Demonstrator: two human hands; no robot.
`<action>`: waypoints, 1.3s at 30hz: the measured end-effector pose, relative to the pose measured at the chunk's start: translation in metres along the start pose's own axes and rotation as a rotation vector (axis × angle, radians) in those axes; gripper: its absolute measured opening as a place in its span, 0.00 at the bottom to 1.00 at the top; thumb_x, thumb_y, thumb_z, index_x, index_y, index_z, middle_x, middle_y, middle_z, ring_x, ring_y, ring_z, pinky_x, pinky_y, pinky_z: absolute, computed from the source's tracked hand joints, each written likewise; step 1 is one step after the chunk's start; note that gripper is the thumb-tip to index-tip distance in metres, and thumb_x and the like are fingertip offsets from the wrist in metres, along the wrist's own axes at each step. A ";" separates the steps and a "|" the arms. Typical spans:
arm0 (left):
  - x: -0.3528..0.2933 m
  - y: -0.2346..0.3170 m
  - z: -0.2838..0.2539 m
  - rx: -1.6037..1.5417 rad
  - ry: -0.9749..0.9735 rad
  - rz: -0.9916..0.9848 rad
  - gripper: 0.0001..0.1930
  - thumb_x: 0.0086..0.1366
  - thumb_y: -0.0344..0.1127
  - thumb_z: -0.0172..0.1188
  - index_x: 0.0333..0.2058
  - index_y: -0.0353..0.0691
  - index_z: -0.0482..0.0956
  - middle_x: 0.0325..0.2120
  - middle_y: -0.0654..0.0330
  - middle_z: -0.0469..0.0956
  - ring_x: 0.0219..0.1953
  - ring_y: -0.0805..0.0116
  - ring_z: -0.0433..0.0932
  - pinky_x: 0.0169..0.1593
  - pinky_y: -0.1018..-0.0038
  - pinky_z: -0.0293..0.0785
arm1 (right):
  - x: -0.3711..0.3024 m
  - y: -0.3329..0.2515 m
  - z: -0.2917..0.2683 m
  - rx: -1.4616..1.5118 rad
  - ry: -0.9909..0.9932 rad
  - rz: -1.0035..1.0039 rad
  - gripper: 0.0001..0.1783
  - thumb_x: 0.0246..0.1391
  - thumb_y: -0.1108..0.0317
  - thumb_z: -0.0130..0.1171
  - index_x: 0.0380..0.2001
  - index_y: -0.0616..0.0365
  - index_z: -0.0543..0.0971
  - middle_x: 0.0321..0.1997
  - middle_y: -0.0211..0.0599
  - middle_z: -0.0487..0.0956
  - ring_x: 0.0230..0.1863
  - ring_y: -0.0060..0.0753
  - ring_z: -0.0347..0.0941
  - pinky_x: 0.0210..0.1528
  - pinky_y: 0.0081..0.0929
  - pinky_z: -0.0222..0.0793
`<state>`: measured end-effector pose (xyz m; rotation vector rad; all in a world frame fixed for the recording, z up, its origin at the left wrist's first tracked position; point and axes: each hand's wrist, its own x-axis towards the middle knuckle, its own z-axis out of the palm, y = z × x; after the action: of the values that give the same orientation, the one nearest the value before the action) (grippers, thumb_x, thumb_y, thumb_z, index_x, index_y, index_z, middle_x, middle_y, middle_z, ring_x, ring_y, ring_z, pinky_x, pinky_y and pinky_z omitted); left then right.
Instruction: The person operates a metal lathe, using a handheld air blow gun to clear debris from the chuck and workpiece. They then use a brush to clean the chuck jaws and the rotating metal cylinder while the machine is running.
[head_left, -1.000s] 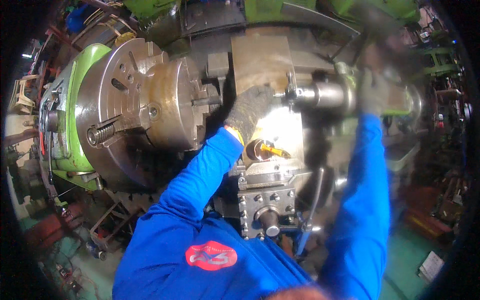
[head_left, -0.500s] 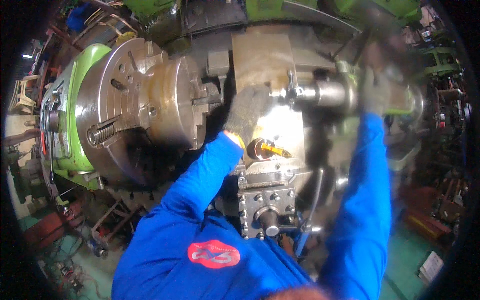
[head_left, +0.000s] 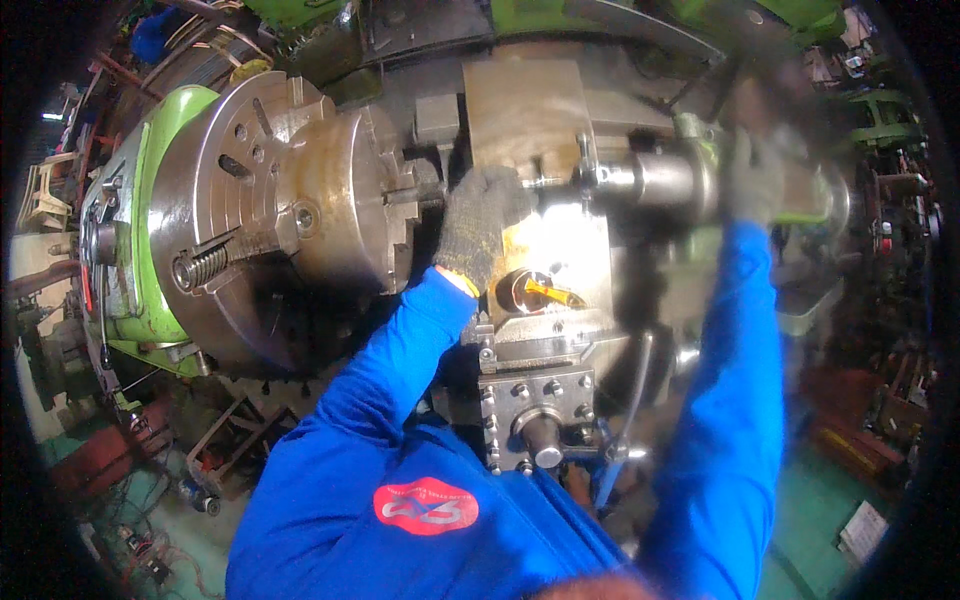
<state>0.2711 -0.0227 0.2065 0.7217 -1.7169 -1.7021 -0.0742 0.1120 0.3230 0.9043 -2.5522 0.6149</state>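
Observation:
My left hand (head_left: 482,220), in a dark knitted glove, has its fingers curled at the left end of a shiny metal rod (head_left: 545,183). The rod lies in line with the tailstock spindle (head_left: 665,180) of a lathe, a small metal clamp-like fitting (head_left: 586,165) standing on it. Left of this hand is the lathe's large chuck (head_left: 310,200) with stepped jaws. My right hand (head_left: 755,185), also gloved, reaches to the tailstock at the right. Its fingers are blurred and lost in shadow. Below the left hand a yellow object (head_left: 552,293) lies in a round dark opening.
A square bolted tool post (head_left: 540,420) stands close to my body, with a long lever (head_left: 630,400) to its right. Behind the rod runs a flat metal slide (head_left: 530,110). The green headstock (head_left: 170,240) is at the left. Red metal parts (head_left: 110,450) lie on the green floor.
My left hand has shifted slightly left, and more of the shiny rod shows beside its fingers. My right hand stays at the tailstock.

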 end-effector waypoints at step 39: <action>-0.003 0.038 0.003 0.231 -0.056 0.215 0.13 0.68 0.27 0.65 0.50 0.34 0.81 0.47 0.56 0.81 0.50 0.66 0.81 0.56 0.71 0.80 | 0.002 0.008 0.006 0.039 0.039 -0.046 0.22 0.65 0.48 0.57 0.43 0.57 0.86 0.45 0.51 0.84 0.48 0.54 0.80 0.54 0.45 0.72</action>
<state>0.2721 -0.0172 0.2446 0.5691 -1.9752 -1.4065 -0.0823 0.1138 0.3163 0.9516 -2.4859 0.6641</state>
